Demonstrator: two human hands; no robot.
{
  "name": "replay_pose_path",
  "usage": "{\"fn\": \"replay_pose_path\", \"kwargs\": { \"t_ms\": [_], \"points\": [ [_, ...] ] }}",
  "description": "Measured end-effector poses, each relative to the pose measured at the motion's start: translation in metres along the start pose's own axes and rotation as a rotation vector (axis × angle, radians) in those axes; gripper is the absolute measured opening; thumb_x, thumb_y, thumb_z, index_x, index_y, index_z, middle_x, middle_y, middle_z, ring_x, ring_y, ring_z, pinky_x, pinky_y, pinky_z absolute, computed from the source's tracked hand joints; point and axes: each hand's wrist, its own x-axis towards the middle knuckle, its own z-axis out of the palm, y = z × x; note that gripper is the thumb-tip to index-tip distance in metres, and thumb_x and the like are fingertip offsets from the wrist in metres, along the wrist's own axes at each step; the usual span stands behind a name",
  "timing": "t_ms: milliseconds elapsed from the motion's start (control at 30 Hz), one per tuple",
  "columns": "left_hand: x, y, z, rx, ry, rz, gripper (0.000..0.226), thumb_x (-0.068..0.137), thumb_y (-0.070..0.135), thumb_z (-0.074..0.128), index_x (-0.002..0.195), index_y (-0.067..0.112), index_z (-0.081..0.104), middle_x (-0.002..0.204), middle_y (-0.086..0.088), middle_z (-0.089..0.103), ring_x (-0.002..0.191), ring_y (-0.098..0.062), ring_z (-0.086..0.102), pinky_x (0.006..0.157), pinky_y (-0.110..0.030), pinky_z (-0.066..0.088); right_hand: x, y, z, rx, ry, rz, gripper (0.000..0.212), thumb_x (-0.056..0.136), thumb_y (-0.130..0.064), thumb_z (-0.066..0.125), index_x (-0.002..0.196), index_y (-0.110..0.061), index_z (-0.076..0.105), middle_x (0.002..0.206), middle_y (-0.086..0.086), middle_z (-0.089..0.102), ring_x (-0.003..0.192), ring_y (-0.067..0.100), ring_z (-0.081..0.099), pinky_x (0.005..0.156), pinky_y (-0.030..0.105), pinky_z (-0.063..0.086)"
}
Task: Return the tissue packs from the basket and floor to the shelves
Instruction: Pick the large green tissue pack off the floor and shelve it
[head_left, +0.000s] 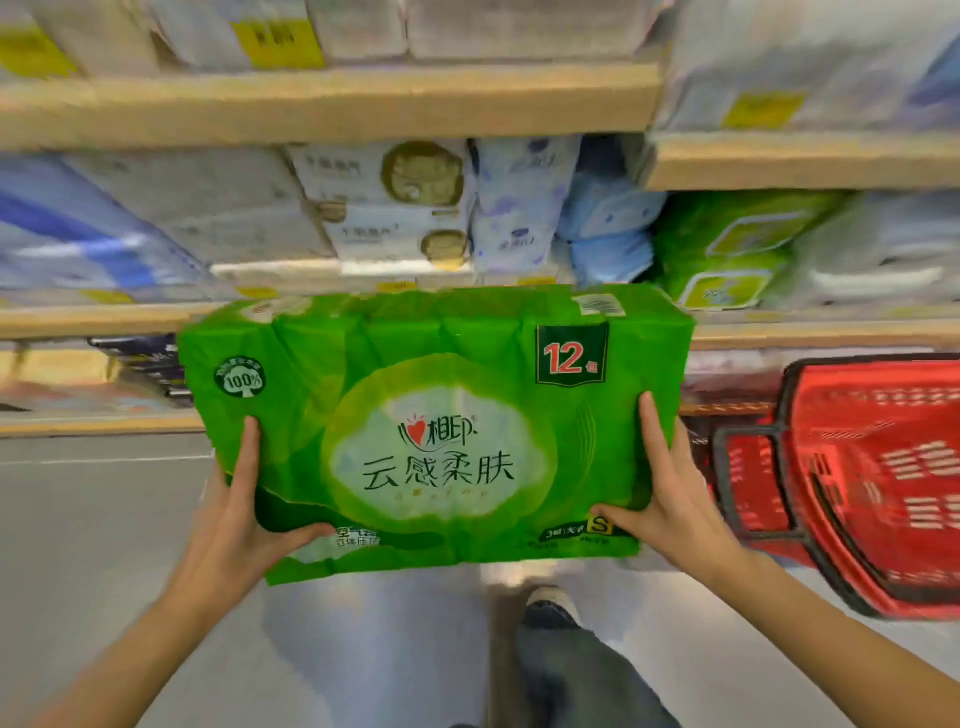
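Because the green tissue pack (436, 431) at the frame's centre looks light, soft and slippery-wrapped, the left hand (236, 525) and right hand (670, 499) sensibly clamp its two lower corners.

We stand in a shop aisle with a smooth grey floor (93, 525) that shines faintly under even light. Before us run wooden shelves (322, 106) in tiers, their light tan edges carrying small yellow price tags (396, 286).
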Motion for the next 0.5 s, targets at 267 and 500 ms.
{"fn": "replay_pose_path", "kwargs": {
  "t_ms": [267,500],
  "points": [
    [-0.010,0.185,-0.195,0.055,0.134,0.232,0.140,0.042,0.035,0.086,0.138,0.049,-0.015,0.136,-0.034,0.036,0.123,-0.050,0.039,0.096,-0.061,0.038,-0.065,-0.153,-0.227,-0.059,0.274,-0.020,0.136,0.061,-0.023,0.083,0.110,-0.069,-0.035,0.149,0.025,0.011,0.134,0.041,0.029,0.105,0.040,0.032],
    [-0.012,0.347,-0.292,-0.113,0.234,0.605,0.132,0.041,0.070,0.073,0.139,0.052,-0.014,0.141,-0.034,0.031,0.128,-0.046,0.035,0.104,-0.058,0.032,-0.139,-0.228,-0.395,-0.120,0.617,-0.051,0.135,0.060,-0.023,0.083,0.110,-0.070,-0.032,0.144,0.028,0.020,0.130,0.044,0.035,0.101,0.043,0.038]
  ]
}}
